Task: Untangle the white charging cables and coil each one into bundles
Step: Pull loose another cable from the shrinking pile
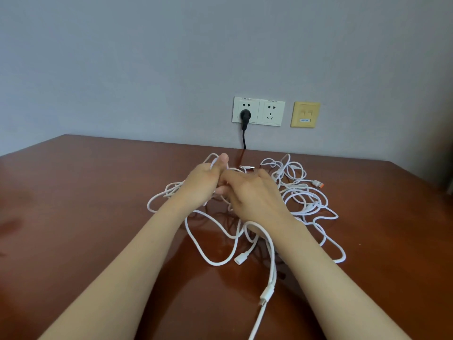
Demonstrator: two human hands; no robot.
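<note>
Item one, lower centre of the frame: a cable end (266, 293) is lying nearest you on the table (98, 204), its white connector pointing toward the bottom edge and its cord running up between your forearms.

Item two, just above it: a second connector (241, 257) is resting on the wood at the end of a wide loop.

Item three, centre of the frame: the cables (309, 207) are sprawling in one white tangle, loops spreading left, right and toward you. None is coiled yet.

Item four, your left hand (204, 184): you are gripping several strands in a closed fist, thumb standing upward, holding them raised above the wood.

Item five, your right hand (253, 193): you are bringing it against the left, fingers curling under and touching the other hand. Its back is hiding the fingertips, so you cannot tell whether it is pinching a strand.

Item six, right of centre: an orange plug (319, 184) is lying at the far right edge of the tangle.

Item seven, upper centre: a black plug (244, 115) is sitting in the left of two sockets (271, 113), its cord dropping behind the table.

Item eight, to their right: a yellow plate (305, 114) is hanging on the wall (147, 57).
</note>
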